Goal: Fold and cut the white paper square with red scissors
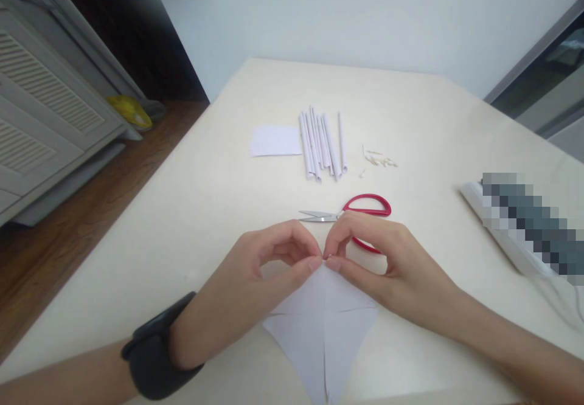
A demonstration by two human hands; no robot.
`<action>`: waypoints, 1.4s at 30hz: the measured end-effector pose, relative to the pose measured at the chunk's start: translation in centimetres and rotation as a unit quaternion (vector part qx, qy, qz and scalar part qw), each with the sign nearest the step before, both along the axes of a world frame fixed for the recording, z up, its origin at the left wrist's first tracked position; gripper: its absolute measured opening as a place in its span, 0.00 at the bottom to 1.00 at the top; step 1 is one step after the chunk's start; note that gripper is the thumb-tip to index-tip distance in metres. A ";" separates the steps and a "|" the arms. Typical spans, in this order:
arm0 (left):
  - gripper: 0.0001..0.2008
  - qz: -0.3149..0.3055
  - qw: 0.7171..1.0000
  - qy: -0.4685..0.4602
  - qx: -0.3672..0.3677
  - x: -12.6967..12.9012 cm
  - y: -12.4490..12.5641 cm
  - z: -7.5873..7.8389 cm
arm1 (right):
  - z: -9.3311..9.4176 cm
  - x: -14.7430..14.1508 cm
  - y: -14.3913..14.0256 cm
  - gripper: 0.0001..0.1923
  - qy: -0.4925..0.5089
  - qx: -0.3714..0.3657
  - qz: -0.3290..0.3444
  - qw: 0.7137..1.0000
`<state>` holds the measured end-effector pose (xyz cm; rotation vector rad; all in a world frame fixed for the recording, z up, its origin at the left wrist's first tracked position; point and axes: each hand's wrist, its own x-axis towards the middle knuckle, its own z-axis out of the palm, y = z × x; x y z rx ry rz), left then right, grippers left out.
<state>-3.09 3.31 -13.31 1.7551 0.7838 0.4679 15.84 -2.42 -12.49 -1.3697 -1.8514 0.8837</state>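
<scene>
A white sheet of paper with crossing crease lines lies before me, one corner pointing away. My left hand pinches that far corner between thumb and forefinger. Right beside it, the thumb and forefinger of my right hand pinch the same corner, the fingertips of both hands nearly touching. Just beyond them lie scissors with red handles, their blades slightly parted and pointing left. My right hand partly covers the scissors' handles.
Farther back are a stack of white paper, several rolled paper tubes and a small scatter of thin pale pieces. A white device with a blurred-out top and a cable sits at the right. A wall bounds the table's far side.
</scene>
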 end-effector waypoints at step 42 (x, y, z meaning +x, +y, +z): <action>0.05 -0.018 0.998 0.014 0.053 -0.1 -0.3 0.4 | -0.3 -0.9 -0.4 0.06 0.033 0.029 -0.011 0.999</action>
